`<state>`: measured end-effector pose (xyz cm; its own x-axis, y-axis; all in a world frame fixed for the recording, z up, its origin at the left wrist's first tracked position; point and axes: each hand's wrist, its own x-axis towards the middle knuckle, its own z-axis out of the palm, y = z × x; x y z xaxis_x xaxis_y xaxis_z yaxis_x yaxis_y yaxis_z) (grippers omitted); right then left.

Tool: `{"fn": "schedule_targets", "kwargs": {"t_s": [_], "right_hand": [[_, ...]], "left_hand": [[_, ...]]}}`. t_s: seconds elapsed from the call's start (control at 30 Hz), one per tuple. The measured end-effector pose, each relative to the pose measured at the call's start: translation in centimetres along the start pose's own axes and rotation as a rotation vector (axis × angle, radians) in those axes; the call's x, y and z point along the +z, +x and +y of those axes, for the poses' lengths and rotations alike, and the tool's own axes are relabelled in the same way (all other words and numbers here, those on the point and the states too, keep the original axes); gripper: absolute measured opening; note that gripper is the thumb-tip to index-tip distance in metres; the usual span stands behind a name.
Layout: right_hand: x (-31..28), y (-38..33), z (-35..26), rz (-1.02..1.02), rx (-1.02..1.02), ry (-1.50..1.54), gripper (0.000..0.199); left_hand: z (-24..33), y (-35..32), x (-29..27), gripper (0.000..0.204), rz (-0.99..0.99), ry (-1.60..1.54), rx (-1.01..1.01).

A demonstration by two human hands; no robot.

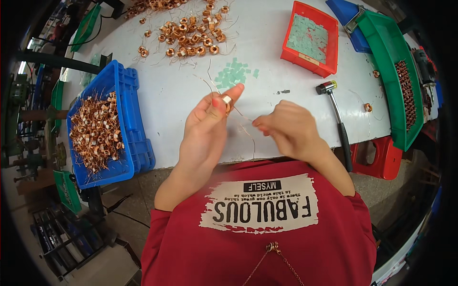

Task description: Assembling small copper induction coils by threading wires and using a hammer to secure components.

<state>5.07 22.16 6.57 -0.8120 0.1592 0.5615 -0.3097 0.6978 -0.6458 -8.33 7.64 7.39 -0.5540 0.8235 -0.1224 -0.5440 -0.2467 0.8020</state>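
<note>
A small copper wire coil (227, 101) is pinched between thumb and fingers of the left hand (207, 125), raised just above the near edge of the white table (286, 62). Thin copper leads trail from it; the right hand (288, 127) is closed around one lead, fingertips curled in. How the lead ends is too fine to make out.

Just beyond the hands lies a scatter of small green squares (234, 75), then bare tabletop. Farther back, a pile of loose coils (191, 34) runs out of frame at the top. A blue crate (131, 109) of coils overhangs the left edge. A red tray (310, 38) of green squares sits at the upper right; a hammer (336, 114) lies close to the right hand, its handle passing over the near edge. A green bin (381, 57) flanks the right, partly cut off by the rim.
</note>
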Motion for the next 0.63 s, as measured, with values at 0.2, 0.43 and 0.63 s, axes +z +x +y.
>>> {"fn": "schedule_targets", "kwargs": {"t_s": [0.2, 0.43, 0.63], "right_hand": [[1.8, -1.0, 0.9, -0.002, 0.114, 0.085, 0.022], [-1.0, 1.9, -0.9, 0.159, 0.341, 0.217, 0.019], [-2.2, 2.2, 0.0, -0.214, 0.834, 0.767, 0.028]], "left_hand": [[-0.6, 1.3, 0.5, 0.034, 0.130, 0.054, 0.018], [-0.4, 0.7, 2.9, 0.048, 0.031, 0.314, 0.126], [-1.4, -0.2, 3.1, 0.064, -0.110, 0.703, 0.121]]}}
